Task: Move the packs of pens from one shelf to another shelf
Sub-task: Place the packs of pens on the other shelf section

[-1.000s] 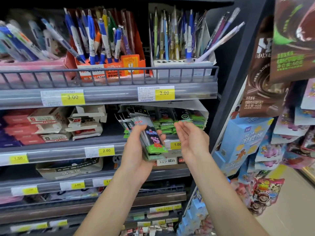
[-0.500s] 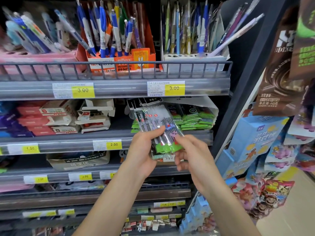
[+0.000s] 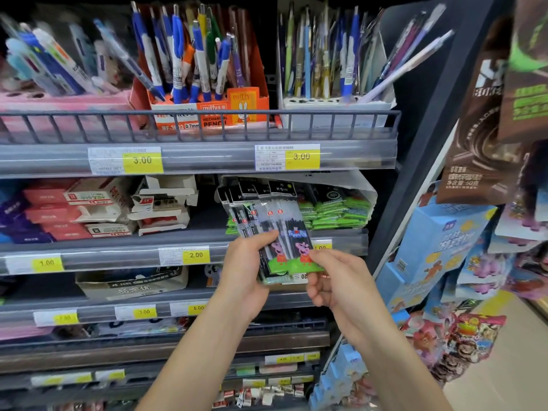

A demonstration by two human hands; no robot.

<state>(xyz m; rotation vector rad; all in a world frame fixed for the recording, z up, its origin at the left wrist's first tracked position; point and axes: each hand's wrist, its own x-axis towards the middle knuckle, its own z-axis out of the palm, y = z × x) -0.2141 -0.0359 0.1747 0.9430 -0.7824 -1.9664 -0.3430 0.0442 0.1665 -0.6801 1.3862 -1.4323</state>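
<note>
Grey metal shelf point(image 3: 118, 241), glossy flat pen packs point(image 3: 275, 232), both hands gripping

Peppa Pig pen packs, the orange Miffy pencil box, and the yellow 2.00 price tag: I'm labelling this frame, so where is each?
Peppa Pig pen packs point(image 3: 292, 241), head view: front pack's printed face.
Orange Miffy pencil box point(image 3: 243, 106), head view: rabbit panel.
Yellow 2.00 price tag point(image 3: 196, 255), head view: label centre.

Left hand point(image 3: 244, 269) gripped the packs of pens point(image 3: 278, 232) from the left side, thumb on front. Right hand point(image 3: 338, 280) pinched their lower right corner. Both forearms were extended forward.
</note>
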